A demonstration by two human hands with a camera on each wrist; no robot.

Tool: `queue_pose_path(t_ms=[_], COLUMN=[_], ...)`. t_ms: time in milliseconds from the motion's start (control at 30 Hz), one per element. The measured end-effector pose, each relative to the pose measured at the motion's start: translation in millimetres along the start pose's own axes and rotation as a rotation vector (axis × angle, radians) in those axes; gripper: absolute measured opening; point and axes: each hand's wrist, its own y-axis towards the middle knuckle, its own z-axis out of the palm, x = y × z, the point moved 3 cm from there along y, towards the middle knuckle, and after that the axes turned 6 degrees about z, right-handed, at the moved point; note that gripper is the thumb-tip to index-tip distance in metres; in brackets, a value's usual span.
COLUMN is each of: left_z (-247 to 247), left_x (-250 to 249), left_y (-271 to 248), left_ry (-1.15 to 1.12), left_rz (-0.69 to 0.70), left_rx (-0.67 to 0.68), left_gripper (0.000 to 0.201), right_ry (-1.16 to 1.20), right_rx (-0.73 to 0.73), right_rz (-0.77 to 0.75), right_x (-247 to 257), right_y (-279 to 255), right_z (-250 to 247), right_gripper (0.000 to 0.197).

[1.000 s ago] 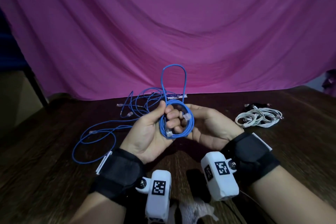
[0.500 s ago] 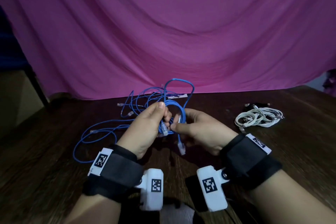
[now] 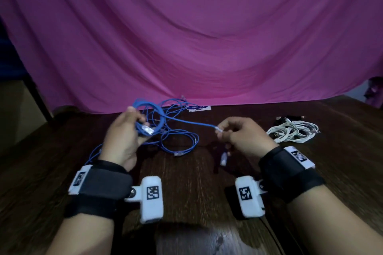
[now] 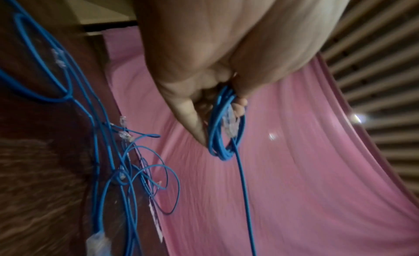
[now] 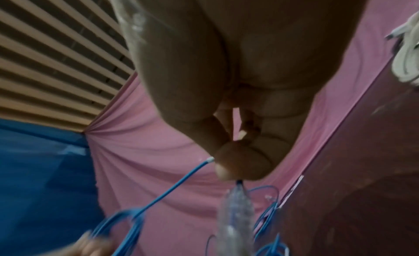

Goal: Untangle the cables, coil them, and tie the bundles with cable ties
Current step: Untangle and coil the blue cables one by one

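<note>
My left hand (image 3: pixel 134 124) grips a small coil of blue network cable (image 3: pixel 148 119), held above the dark wooden table (image 3: pixel 186 182); the coil (image 4: pixel 223 134) hangs from the fingers with a clear plug against it. One strand (image 3: pixel 186 122) runs taut from the coil to my right hand (image 3: pixel 222 132), which pinches it between thumb and forefinger (image 5: pixel 229 165). A clear plug (image 5: pixel 235 215) dangles just below that pinch. More loose blue cables (image 3: pixel 180 141) lie tangled on the table between and behind my hands.
A coiled bundle of white cables (image 3: pixel 292 132) lies at the right. A small white label or packet (image 3: pixel 199 107) sits by the pink curtain (image 3: pixel 207 37) at the table's back. Blue cable loops (image 4: pixel 108 152) trail off to the left.
My hands have parted: the right one has drawn the cable's end out to the right, stretching a strand taut, while the left has carried the coil left and farther back.
</note>
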Motion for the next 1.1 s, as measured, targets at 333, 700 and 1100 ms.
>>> queue_pose_path(t_ms=[333,700,1100], left_z=[26,56,63], left_x=[12,9,13], left_y=[-9,-34,-39], left_ry=[-0.585,-0.737,-0.526], left_rz=[-0.284,-0.419,-0.314], left_rx=[0.076,0.170,0.241], left_gripper=[0.033,0.032,0.030], right_ry=[0.863,1.143,0.609], right_rx=[0.081,0.223,0.350], right_rz=[0.102,0.255,0.249], right_x=[11,21,10], right_y=[-1,-17,-25], right_z=[6,40,63], right_gripper=[0.021,0.017,0.010])
